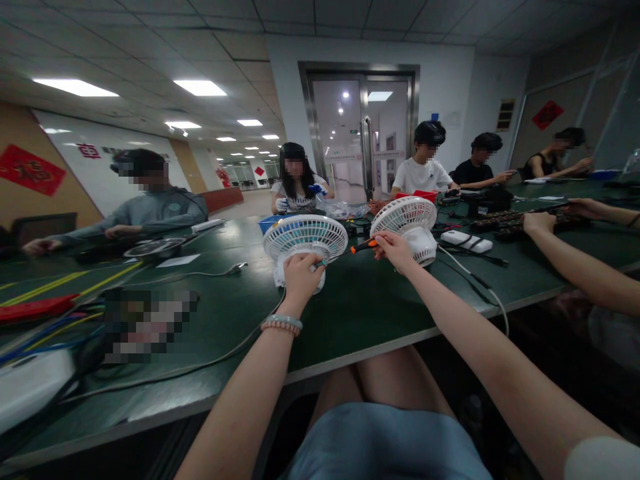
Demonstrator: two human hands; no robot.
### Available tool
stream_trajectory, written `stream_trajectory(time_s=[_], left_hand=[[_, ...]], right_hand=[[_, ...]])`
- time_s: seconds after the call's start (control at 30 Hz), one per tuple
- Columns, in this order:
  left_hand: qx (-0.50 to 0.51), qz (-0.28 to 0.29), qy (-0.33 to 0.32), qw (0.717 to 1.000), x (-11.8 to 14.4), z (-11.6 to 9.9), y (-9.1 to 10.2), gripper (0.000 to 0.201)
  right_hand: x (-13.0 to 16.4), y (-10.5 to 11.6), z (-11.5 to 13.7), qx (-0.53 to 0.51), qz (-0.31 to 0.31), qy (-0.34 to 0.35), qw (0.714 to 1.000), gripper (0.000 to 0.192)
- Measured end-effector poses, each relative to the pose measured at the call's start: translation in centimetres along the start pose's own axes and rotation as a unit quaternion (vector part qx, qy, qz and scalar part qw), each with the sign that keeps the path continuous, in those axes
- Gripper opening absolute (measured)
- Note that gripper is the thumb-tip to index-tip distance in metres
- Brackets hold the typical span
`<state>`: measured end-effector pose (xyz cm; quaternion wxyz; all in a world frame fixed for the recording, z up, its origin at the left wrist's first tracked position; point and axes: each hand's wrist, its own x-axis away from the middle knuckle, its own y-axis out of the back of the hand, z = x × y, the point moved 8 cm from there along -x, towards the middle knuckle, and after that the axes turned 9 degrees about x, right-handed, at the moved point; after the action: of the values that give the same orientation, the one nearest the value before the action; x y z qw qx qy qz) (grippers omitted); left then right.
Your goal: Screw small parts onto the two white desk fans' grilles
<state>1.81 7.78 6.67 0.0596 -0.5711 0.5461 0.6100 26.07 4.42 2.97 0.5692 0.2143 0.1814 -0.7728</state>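
In front of me on the green table stand two small white fans, a left fan [273,241] and a right fan [420,208], their round grilles tilted upward. My left hand [300,283] is closed in front of the left fan. A small teal bit shows at its fingertips, too small to name. My right hand [393,250], in front of the right fan, grips a screwdriver [364,246] with an orange and black handle. The screwdriver's thin shaft points left toward my left hand. Whether its tip touches anything there I cannot tell.
A white power adapter [466,241] with a dark cable lies right of the fans. Cables and a white box [35,387] are at the left of the green table [345,320]. Several people sit around it; another person's hand [539,222] works at my right.
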Motion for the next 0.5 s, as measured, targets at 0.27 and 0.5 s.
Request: stream_trajectory(time_s=[0.27, 0.5], left_hand=[[0.005, -0.003, -0.004, 1.000, 0.1, -0.1, -0.1, 0.015], [0.009, -0.003, 0.005, 1.000, 0.1, 0.0, -0.2, 0.015]], right_hand=[[0.7, 0.6, 1.1, 0.166, -0.011, 0.009, 0.986, 0.043], [0.8, 1.1, 1.0, 0.181, -0.050, 0.009, 0.982, 0.036]])
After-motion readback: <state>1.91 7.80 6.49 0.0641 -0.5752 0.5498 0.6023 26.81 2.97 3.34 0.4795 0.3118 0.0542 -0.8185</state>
